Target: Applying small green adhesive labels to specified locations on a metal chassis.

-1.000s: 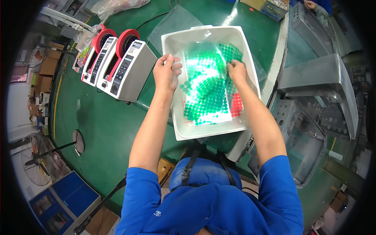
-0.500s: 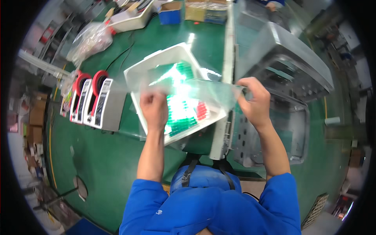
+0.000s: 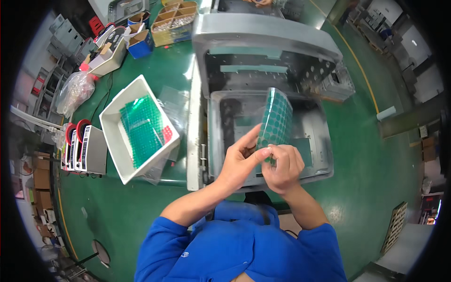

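Note:
A curled clear sheet covered with green round dots (image 3: pixel 278 120) stands up from my two hands. My left hand (image 3: pixel 240 160) grips its lower left edge, fingers behind and thumb in front. My right hand (image 3: pixel 284 170) is closed with a pinch at the sheet's lower corner, close to the left thumb. Below the hands lies the open grey metal housing (image 3: pixel 324 145), its raised lid (image 3: pixel 268 30) standing behind the sheet. Green rectangles show on the housing's floor. To the left, a white bin (image 3: pixel 112 117) holds green dotted sheets (image 3: pixel 143 129) and a small red dotted piece (image 3: pixel 167 134).
Clear plastic film (image 3: pixel 176 105) lies beside the white bin. Two white dispensers with red rings (image 3: pixel 91 150) stand farther left. At the back are a divided carton (image 3: pixel 174 23), a blue box (image 3: pixel 141 44) and a plastic bag (image 3: pixel 75 94). Another person's hand (image 3: pixel 260 2) shows at the top.
My hands have moved from the white bin to over the grey housing and come together. The sheet, stretched between them before, now stands curled upward. The view has turned right.

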